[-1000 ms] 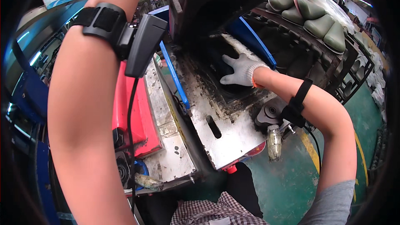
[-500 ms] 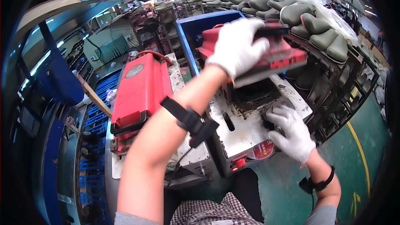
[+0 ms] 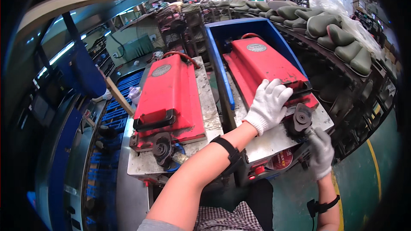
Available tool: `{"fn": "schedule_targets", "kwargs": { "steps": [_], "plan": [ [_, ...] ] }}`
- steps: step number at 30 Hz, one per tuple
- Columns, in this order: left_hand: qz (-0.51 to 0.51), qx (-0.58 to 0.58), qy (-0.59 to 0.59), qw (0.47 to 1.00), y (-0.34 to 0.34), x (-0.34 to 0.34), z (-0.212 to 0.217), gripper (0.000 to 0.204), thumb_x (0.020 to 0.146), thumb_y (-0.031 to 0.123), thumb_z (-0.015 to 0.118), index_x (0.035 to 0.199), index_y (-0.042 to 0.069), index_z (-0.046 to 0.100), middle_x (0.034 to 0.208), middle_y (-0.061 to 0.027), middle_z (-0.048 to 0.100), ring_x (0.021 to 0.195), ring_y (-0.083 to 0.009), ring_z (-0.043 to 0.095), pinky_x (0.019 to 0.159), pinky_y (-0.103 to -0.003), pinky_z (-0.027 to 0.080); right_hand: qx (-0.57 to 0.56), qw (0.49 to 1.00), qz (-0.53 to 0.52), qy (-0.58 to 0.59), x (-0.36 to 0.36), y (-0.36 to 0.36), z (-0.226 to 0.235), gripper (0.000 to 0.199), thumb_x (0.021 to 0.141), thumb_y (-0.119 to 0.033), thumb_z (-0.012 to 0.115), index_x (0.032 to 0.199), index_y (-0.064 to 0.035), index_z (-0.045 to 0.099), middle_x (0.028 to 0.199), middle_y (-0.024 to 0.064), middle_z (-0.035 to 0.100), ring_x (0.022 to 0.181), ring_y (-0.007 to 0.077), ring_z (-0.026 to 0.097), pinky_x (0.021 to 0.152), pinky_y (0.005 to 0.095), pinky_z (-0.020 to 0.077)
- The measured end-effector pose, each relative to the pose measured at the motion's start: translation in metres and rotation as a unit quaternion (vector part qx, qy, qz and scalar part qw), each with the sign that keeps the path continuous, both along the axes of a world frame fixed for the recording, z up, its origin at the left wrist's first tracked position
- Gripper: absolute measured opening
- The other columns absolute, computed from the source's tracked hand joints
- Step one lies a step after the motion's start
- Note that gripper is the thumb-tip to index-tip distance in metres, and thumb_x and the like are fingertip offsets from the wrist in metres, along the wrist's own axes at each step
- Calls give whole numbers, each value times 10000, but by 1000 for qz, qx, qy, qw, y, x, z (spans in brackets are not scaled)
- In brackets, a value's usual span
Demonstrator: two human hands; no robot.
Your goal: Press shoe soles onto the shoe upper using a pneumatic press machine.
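A red metal cover (image 3: 274,62) lies lowered on the right-hand machine, a black handle (image 3: 299,89) across its front end. My left hand (image 3: 267,108), in a white glove, rests flat on the front of this cover beside the handle, its fingers stretched out. In front of the cover is a dark metal latch (image 3: 301,118) with a round boss, and a short lever comes off its lower right. My right hand (image 3: 321,154), also white-gloved and slightly blurred, is closed round that lever; the fingers hide most of it.
To the left stands a matching machine with a red cover (image 3: 171,96), its own dark latch (image 3: 162,149) and lever. A blue metal housing (image 3: 274,25) surrounds the back of the right machine. Green clogs (image 3: 323,25) are piled on a rack at the right. Blue slatted racking (image 3: 124,90) runs along the left.
The right machine's red cover has come down from a raised, tilted position. My left hand has moved down with it. My right hand has gone from the machine's top to the latch lever.
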State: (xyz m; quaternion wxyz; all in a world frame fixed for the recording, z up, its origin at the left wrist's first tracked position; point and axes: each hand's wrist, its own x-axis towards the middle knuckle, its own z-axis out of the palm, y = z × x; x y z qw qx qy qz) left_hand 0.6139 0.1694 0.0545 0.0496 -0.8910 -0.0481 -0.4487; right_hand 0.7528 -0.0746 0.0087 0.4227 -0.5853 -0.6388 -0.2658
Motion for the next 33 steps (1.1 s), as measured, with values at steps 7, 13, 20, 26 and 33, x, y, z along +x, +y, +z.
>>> {"fn": "schedule_targets", "kwargs": {
  "steps": [7, 13, 20, 26, 33],
  "plan": [
    [20, -8, 0, 1000, -1, 0, -4, 665, 738, 186, 758, 1344, 129, 491, 1276, -116, 539, 1365, -386, 452, 1171, -596, 302, 10, 986, -157, 49, 51, 72, 31, 319, 1007, -63, 579, 1316, -31, 651, 1237, 180, 672, 1208, 349, 621, 1068, 416, 468],
    [-104, -208, 63, 971, -51, -42, 35, 650, 742, 155, 699, 1357, 40, 521, 1291, -200, 572, 1236, -418, 517, 1083, -522, 418, -39, 998, -44, 16, 39, 133, 49, 214, 952, -94, 631, 1146, -80, 720, 1159, 142, 699, 1223, 355, 595, 1079, 456, 445],
    [133, -68, 15, 989, -35, -247, 79, 328, 815, 173, 689, 1122, 66, 645, 1057, -130, 650, 1043, -358, 628, 907, -483, 488, -19, 998, -62, 20, 38, 133, 44, 151, 943, -113, 668, 1078, -67, 717, 1123, 151, 694, 1188, 354, 603, 1064, 458, 450],
    [273, -183, 151, 932, 7, -342, 54, 340, 903, 363, 702, 1106, 91, 699, 1003, -168, 731, 972, -360, 705, 883, -463, 541, -75, 968, -86, 224, 100, 153, 20, 568, 1098, -437, 506, 1539, -80, 503, 1557, 147, 482, 1441, 311, 442, 1202, 399, 341],
    [336, -344, 337, 810, 32, -320, 85, 550, 765, 530, 635, 1017, 65, 785, 1003, -218, 756, 961, -378, 734, 883, -437, 575, -72, 937, -11, 342, 117, 175, 18, 552, 1109, -415, 473, 1540, -71, 501, 1497, 152, 544, 1395, 277, 501, 1173, 377, 367]
  ]
}}
